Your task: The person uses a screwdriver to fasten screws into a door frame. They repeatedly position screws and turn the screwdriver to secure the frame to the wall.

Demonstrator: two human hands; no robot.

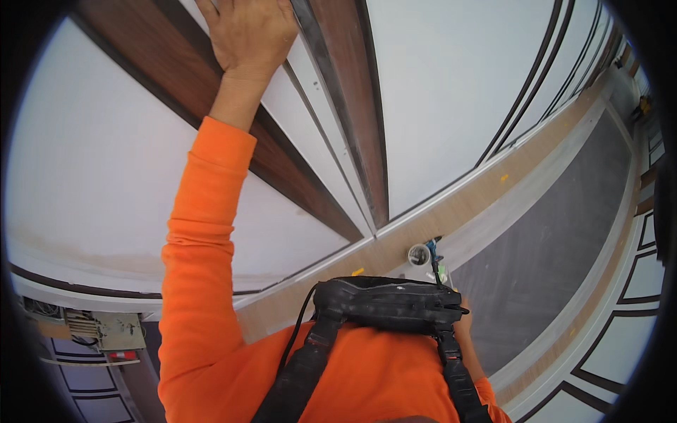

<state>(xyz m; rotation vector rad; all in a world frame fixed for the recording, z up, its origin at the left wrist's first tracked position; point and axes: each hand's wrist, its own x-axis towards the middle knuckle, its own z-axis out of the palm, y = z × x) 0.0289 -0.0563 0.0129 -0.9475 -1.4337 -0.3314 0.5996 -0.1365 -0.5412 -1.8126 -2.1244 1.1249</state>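
Two brown strips (347,84) flank the left grip (250,34) (fingertips out of view).

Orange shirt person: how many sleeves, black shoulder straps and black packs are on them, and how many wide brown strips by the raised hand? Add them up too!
Orange sleeves: 2
Black shoulder straps: 2
Black pack: 1
Wide brown strips by the left hand: 2
Total: 7

Container (414,260) left of drill (432,247), near wall (444,99)

Soft even light, strong fisheye bending, black vignette around edges.
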